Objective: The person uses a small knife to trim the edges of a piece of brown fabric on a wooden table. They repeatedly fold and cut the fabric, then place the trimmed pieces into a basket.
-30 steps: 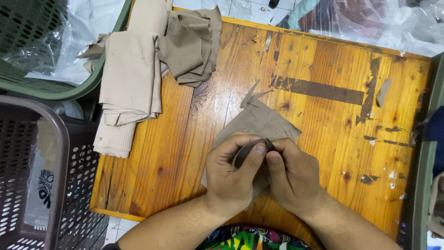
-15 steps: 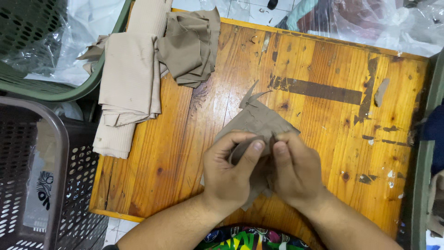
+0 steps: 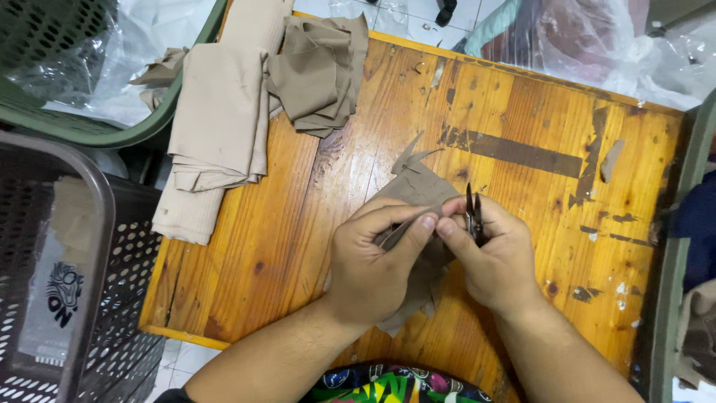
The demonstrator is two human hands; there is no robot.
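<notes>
A crumpled tan fabric piece point(image 3: 418, 195) lies on the wooden table, beside small dark snips point(image 3: 473, 213).

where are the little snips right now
In the head view, the snips sit in the right hand, right of centre, blades pointing up, beside the brown fabric piece.

A worn wooden table point(image 3: 537, 112) carries folded beige cloth point(image 3: 216, 127) and brown pieces point(image 3: 321, 71).

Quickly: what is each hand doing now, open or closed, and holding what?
Left hand: closed, pinching the brown fabric piece.
Right hand: closed, holding small dark snips and touching the same fabric.
</notes>
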